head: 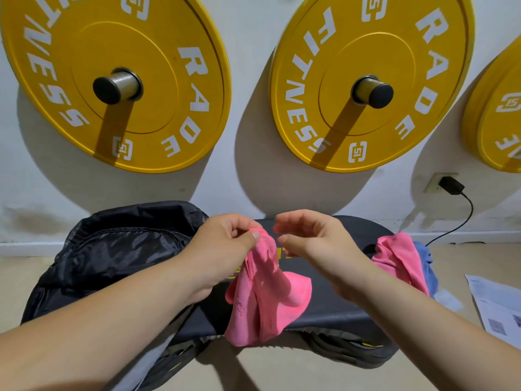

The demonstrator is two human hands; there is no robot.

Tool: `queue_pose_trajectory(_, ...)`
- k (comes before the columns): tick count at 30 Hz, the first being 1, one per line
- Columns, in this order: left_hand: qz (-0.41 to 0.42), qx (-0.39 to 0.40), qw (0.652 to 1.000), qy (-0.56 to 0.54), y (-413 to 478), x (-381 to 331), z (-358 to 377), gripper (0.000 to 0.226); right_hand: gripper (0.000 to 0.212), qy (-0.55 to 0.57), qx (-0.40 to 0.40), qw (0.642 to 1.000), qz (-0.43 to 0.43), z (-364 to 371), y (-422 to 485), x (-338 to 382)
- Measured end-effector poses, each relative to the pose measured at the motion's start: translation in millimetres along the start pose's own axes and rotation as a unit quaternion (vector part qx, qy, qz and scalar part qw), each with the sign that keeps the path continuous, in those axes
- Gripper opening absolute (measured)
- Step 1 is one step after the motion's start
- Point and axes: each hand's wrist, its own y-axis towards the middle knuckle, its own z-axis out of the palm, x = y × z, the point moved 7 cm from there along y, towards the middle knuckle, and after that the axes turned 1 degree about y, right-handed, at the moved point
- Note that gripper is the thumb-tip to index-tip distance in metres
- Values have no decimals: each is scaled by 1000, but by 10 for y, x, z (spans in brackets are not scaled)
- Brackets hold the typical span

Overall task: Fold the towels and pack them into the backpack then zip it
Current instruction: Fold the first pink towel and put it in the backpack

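My left hand (225,244) pinches the top corner of a pink towel (265,294) that hangs crumpled above the black bench (338,303). Just to its right, my right hand (315,238) hovers with fingers loosely curled and holds nothing. A black backpack (112,249) lies on the left end of the bench, under my left forearm. Another pink towel (400,258) lies bunched at the bench's right end, on top of a blue towel (427,263).
Three yellow weight plates (127,80) hang on pegs on the white wall behind the bench. A black charger (451,185) is plugged into a wall socket, its cable trailing to the floor. Printed papers (496,309) lie on the floor at the right.
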Motion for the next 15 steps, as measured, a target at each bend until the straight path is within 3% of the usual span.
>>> queue_pose_trajectory(2, 31, 45, 998, 5, -26, -140, -5, 13, 31, -52, 21, 998, -37, 18, -11, 44)
queue_pose_trajectory(6, 104, 123, 987, 0, -157, -493, -57, 16, 30, -46, 105, 989, -90, 167, -137, 215)
queue_pose_trajectory(10, 185, 58, 980, -30, -195, -764, -236, 14, 22, -4, 125, 987, -104, 171, -193, 358)
queue_pose_trajectory(15, 196, -13, 980, -41, -118, -680, -380, 15, 27, -39, 156, 987, -30, 99, -152, 109)
